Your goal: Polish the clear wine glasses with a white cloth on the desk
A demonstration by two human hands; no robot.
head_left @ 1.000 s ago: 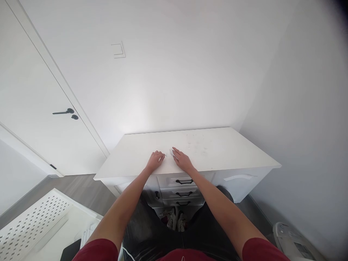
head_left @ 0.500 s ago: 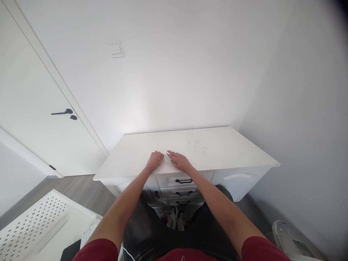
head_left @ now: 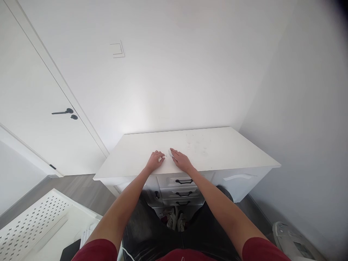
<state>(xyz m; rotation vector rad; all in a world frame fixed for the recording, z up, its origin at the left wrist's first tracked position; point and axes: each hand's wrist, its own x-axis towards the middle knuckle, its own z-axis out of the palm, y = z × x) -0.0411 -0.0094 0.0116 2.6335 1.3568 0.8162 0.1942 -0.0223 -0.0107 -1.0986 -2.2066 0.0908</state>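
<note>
Both hands rest low over the white cabinet top (head_left: 239, 150), near its front edge. My left hand (head_left: 154, 161) is closed, with a small white scrap (head_left: 162, 158) between thumb and fingers. Just to its right, my right hand (head_left: 181, 161) pinches a thin, pale white piece (head_left: 170, 153) at its fingertips. A narrow gap lies between the hands, where tiny dark specks show on the surface. The white pieces blend into the cabinet top, and I cannot make out their kind.
Faint grey marks (head_left: 197, 145) lie on the top beyond my right hand. Below are drawers with black handles (head_left: 184, 181). A white door (head_left: 35, 119) is at left, a perforated white panel (head_left: 40, 217) at lower left, and a pale appliance (head_left: 293, 243) at lower right.
My right hand has moved slightly right, away from my left hand, with the pale white piece at its fingertips. The gap between the hands is wider. My left hand has barely moved.
</note>
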